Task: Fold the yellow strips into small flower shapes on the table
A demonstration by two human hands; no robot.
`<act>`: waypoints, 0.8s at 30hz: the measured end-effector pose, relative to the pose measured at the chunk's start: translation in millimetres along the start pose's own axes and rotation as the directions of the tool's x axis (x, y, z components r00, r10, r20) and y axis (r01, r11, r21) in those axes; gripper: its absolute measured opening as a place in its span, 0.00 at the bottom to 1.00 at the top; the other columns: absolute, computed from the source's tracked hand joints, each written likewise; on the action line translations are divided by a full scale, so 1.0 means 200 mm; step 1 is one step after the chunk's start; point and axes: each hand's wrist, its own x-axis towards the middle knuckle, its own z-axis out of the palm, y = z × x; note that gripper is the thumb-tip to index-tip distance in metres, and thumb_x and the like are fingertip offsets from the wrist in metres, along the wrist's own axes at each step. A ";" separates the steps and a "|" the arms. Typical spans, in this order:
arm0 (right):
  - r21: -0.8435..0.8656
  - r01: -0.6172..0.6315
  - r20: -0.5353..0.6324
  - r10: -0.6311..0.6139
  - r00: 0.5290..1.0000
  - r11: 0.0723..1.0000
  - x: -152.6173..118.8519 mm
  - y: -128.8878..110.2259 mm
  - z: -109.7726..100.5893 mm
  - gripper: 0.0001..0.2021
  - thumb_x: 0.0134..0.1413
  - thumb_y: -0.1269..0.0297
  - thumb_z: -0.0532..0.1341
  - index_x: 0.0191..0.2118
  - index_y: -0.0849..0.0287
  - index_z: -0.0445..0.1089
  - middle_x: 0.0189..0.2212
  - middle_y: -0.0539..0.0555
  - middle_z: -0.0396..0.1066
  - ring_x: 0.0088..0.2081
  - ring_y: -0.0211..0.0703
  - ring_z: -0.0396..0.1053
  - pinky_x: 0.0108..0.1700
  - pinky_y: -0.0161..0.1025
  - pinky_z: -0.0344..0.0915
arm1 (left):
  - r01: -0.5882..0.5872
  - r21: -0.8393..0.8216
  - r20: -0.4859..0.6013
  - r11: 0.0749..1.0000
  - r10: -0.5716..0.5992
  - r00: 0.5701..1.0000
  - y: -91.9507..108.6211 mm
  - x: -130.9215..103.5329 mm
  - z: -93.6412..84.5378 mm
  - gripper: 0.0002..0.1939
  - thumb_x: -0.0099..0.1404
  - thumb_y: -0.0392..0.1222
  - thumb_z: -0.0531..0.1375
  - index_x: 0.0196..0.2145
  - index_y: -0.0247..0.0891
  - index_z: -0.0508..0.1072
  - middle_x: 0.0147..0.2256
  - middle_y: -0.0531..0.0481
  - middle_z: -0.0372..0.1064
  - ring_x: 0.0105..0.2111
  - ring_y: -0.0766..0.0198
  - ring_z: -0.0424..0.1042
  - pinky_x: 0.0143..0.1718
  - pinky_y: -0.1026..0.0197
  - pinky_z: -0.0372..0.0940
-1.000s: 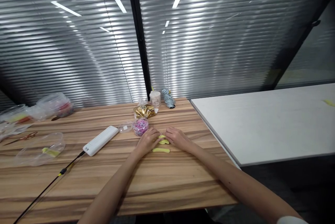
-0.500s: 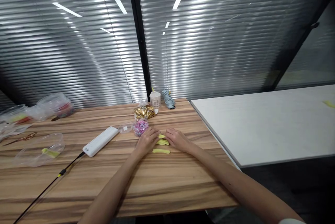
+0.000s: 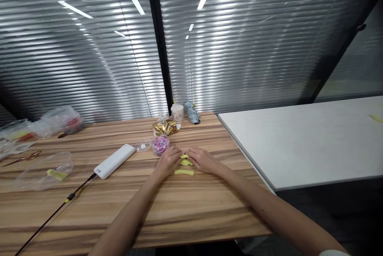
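Note:
My left hand (image 3: 169, 161) and my right hand (image 3: 202, 159) rest close together on the wooden table, fingers curled in towards each other. Between their fingertips runs a soft-looking yellow strip (image 3: 184, 156), one end in each hand. Just below it lie more yellow strips (image 3: 186, 162), bunched together and partly covered by my fingers. A separate yellow strip (image 3: 184, 172) lies flat nearer to me. Touching distance from my left hand is a round clear tub (image 3: 160, 145) of pink and purple bits, its clear lid (image 3: 143, 145) beside it.
A white power bank (image 3: 114, 161) with a black cable lies left. Beyond are scissors (image 3: 25, 158), a clear plastic dish (image 3: 32, 176) and plastic tubs (image 3: 61, 119). Gold foil packaging (image 3: 165, 127), a white cup (image 3: 177, 113) and a crumpled blue-grey wrapper (image 3: 192, 113) stand behind. A white table (image 3: 299, 144) adjoins right.
The yellow strip between my fingertips looks slightly straighter and flatter. Both hands stay in nearly the same place, and the objects around them have not moved.

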 end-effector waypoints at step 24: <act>-0.023 0.018 -0.033 -0.019 0.999 1.000 0.01 -0.01 0.00 0.10 0.58 0.68 0.48 0.41 0.62 0.63 0.32 0.56 0.67 0.34 0.40 0.65 0.34 0.36 0.62 | 0.112 0.128 0.006 0.986 -0.113 0.994 -0.02 -0.01 0.02 0.10 0.57 0.27 0.49 0.30 0.36 0.68 0.27 0.47 0.66 0.32 0.60 0.62 0.34 0.58 0.61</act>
